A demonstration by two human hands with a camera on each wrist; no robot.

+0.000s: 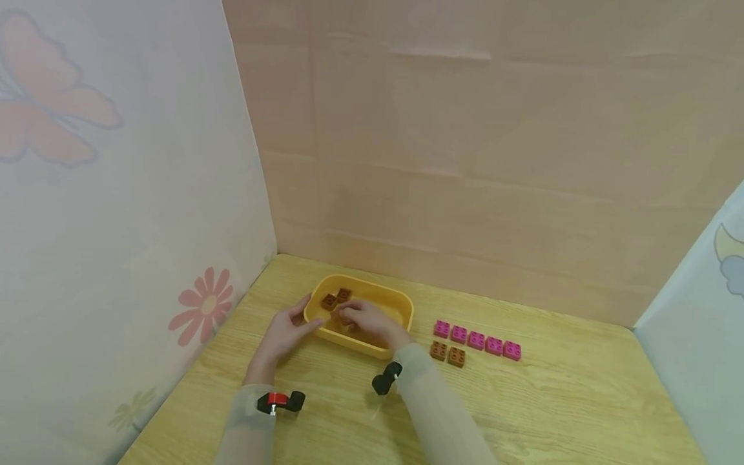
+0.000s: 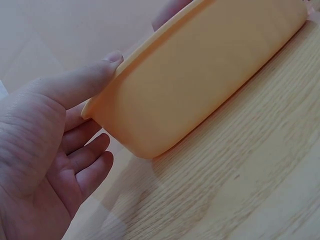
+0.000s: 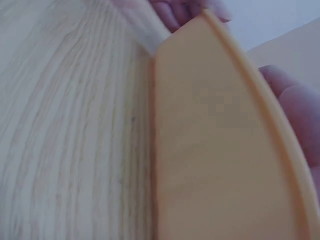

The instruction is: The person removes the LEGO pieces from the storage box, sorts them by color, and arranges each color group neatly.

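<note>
My left hand [image 1: 285, 332] grips the left end of a yellow plastic tub [image 1: 405, 307]. In the left wrist view its thumb lies on the rim, and the other fingers are bent against the outside of the end wall. My right hand [image 1: 369, 320] reaches over the near rim into the tub, its fingers curled down beside a brown patch near the tub's left part. I cannot tell whether a brick is pinched there. Two dark brown toy building bricks [image 1: 329, 301] lie in the tub's far left corner. The right wrist view shows the tub's outer wall [image 3: 215, 140].
Right of the tub, several pink building bricks [image 1: 476, 340] form a slanting row on the wooden table [image 1: 569, 400]. Two brown bricks [image 1: 456, 356] sit side by side in front of that row's left end. A patterned wall [image 1: 145, 213] borders the table's left side.
</note>
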